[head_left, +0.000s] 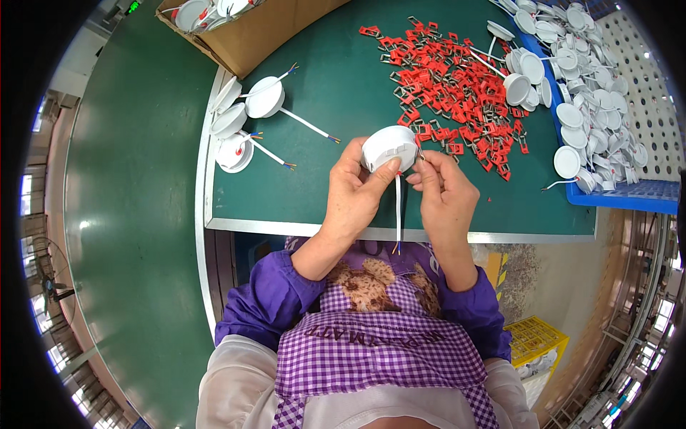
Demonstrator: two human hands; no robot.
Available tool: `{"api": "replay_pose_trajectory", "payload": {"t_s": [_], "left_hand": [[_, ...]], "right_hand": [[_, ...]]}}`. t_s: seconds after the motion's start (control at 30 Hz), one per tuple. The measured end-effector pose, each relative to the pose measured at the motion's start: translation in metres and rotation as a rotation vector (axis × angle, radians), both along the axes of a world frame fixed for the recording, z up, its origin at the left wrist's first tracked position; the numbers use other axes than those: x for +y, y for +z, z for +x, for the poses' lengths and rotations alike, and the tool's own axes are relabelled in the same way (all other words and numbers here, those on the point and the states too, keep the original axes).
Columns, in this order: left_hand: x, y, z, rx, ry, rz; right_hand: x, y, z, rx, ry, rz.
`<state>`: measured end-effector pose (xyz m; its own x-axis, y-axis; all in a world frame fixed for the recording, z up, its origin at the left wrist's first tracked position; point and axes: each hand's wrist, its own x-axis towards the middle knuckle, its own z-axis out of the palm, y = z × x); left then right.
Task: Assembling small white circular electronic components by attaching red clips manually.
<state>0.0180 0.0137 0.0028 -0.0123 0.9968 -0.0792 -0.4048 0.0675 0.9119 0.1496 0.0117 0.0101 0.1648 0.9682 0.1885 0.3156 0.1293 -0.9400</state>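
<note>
My left hand (pixel 357 189) is closed round a white round housing (pixel 389 146), thumb on its underside. A white cable (pixel 398 214) with bare coloured wire ends hangs down from the housing over the table edge. At the housing's right side, the fingertips of my right hand (pixel 443 186) pinch a small red and metal clip (pixel 419 149), mostly hidden by the fingers. Beyond my hands lies a heap of red clips with metal wire loops (pixel 457 82). Several similar white housings (pixel 264 97) with cables rest on the table to the left.
A cardboard box (pixel 246 39) holding more white pieces stands at the far left of the green table (pixel 321 79). A blue crate (pixel 629 193) full of white housings (pixel 572 114) is on the right. Below right is a yellow basket (pixel 532 339). A metal strip (pixel 271 227) edges the table.
</note>
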Motion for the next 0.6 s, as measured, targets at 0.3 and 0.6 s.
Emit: {"api": "replay_pose_trajectory", "payload": {"t_s": [0.3,0.6], "left_hand": [[-0.0005,-0.0044,0.0024,0.013,0.089,0.064],[0.0006,-0.0065,-0.0041,0.089,-0.006,0.049]], "right_hand": [[0.0006,-0.0051,0.0003,-0.043,0.038,0.078],[-0.0007,-0.0045,-0.0049,0.092,0.011,0.020]]}}
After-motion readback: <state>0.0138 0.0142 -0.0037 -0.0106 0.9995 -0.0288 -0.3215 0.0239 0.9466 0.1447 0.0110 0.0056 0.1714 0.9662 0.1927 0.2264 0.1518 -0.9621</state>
